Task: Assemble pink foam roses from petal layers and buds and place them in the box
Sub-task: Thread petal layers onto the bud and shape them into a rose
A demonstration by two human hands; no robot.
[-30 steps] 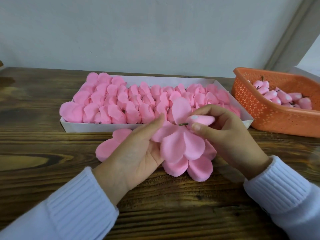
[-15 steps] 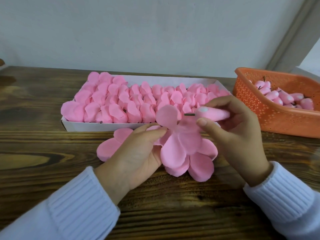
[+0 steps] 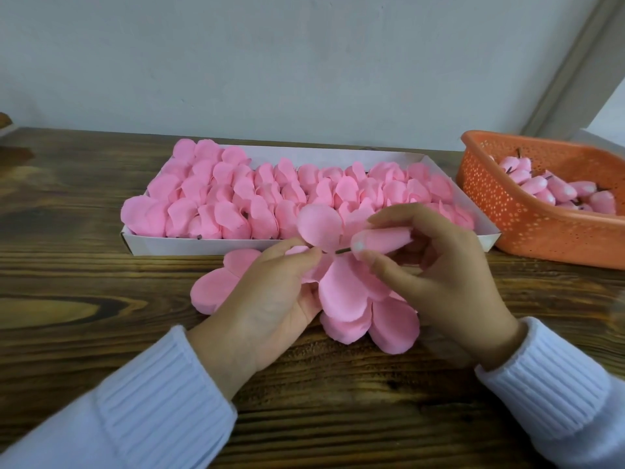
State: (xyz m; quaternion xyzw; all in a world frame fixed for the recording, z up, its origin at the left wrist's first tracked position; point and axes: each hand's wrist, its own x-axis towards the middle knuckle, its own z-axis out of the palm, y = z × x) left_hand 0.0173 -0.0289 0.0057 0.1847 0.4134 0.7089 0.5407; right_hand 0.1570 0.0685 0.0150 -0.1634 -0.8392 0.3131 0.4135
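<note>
One bud (image 3: pixel 382 240) is pinched in my right hand (image 3: pixel 449 282), its stem (image 3: pixel 343 251) pointing left at the petal layers (image 3: pixel 345 296) that my left hand (image 3: pixel 270 299) pinches just beside it.

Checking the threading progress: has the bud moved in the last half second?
Yes: bud shifted left and down against the box front, toward the left hand.

Matt pink foam petals (image 3: pixel 341 296); white card box (image 3: pixel 203 246); perforated orange plastic basket (image 3: pixel 527 228); grained, varnished wooden table (image 3: pixel 84 299).
</note>
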